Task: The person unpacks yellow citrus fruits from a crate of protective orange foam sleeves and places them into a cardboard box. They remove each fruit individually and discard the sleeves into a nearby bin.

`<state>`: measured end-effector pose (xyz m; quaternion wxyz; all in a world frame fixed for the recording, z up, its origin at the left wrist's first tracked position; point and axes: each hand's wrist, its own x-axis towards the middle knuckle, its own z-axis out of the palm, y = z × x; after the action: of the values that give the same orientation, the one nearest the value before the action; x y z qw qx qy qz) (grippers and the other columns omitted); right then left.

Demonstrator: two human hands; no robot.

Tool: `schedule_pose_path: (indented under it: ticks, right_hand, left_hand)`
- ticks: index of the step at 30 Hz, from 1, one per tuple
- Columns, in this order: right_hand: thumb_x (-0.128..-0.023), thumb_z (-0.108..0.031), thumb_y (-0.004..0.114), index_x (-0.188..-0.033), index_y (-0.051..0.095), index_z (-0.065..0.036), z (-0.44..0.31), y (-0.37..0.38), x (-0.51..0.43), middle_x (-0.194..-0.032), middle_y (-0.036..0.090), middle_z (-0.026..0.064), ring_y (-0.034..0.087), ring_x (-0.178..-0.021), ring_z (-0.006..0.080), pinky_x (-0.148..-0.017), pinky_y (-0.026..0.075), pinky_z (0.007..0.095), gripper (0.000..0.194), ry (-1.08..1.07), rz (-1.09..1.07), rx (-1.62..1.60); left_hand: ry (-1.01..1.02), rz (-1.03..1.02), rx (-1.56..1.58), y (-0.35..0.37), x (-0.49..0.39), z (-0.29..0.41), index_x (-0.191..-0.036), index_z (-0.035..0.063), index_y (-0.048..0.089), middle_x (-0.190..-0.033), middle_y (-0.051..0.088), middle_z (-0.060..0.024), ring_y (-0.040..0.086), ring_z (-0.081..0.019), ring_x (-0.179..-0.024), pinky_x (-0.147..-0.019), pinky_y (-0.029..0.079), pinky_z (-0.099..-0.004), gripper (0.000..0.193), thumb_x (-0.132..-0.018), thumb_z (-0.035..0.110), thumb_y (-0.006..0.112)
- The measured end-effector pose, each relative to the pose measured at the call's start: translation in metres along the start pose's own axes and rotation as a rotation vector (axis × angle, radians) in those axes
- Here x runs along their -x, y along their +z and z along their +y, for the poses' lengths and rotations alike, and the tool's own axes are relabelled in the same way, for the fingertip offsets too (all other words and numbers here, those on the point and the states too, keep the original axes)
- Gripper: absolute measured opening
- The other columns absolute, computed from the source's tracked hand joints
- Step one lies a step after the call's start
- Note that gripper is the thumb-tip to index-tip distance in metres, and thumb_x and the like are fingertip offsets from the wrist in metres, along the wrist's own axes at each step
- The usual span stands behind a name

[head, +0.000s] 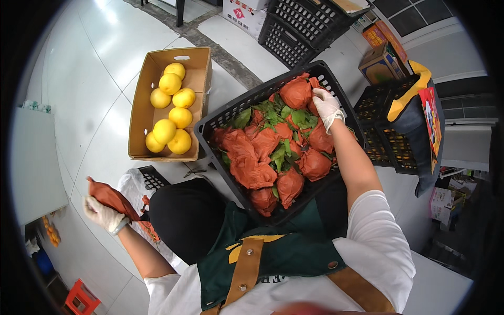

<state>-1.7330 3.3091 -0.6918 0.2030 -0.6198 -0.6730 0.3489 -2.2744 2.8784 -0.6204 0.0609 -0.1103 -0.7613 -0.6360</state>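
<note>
A black plastic crate (232,104) before me holds several round things wrapped in red-orange paper (314,164), with green leaves (278,155) among them. My gloved right hand (327,105) touches a wrapped one at the crate's upper right corner; its fingertips are partly hidden, so its grip is unclear. Out to the left, my gloved left hand (100,212) has a piece of red-orange wrapping paper (112,198) in its fingers, over a white plastic bag (132,181). Left of the crate, a cardboard box (138,130) holds several yellow citrus fruits (164,131).
Black crates (285,41) are stacked at the top. At right stand another crate (397,151) draped with a dark and yellow cloth (409,130) and a small cardboard box (380,65). A white cabinet (39,161) is at far left, a red stool (80,297) at lower left.
</note>
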Motion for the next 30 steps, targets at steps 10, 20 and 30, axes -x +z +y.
schedule_pose_path:
  ticks: [10, 20, 30]
  right_hand:
    - [-0.084, -0.037, 0.069, -0.103, 0.061, -0.002, -0.019, 0.054, -0.043, -0.102, 0.067, 0.0182, 0.064, -0.093, 0.0318, -0.083, 0.047, 0.0426, 0.040, 0.312, 0.208, 0.021]
    - [-0.087, -0.025, 0.058, -0.088, 0.058, -0.003, -0.059, 0.043, 0.052, -0.091, 0.062, 0.0211, 0.061, -0.086, 0.0391, -0.076, 0.047, 0.0449, 0.022, -0.039, -0.096, 0.188]
    - [-0.082, -0.017, 0.066, -0.069, 0.050, -0.007, -0.119, 0.005, 0.120, -0.065, 0.050, 0.0010, 0.046, -0.061, 0.0120, -0.059, 0.041, 0.0310, 0.023, -0.140, -0.565, 0.023]
  left_hand:
    - [-0.374, -0.266, -1.657, -0.067, 0.122, -0.186, -0.126, 0.0105, 0.060, -0.136, 0.048, -0.0205, 0.048, -0.0352, -0.122, -0.101, 0.042, -0.0398, 0.044, -0.089, 0.035, 0.060]
    - [-0.308, -0.592, 0.299, 0.075, 0.072, 0.037, -0.130, 0.0020, 0.053, -0.127, 0.056, -0.0106, 0.051, -0.0194, -0.118, -0.102, 0.040, -0.0324, 0.036, -0.096, 0.016, 0.055]
    - [0.059, -1.641, 0.095, 0.189, 0.232, 0.122, -0.134, 0.0027, 0.051, -0.132, 0.054, -0.0123, 0.051, -0.0214, -0.121, -0.104, 0.038, -0.0316, 0.048, -0.092, 0.022, 0.063]
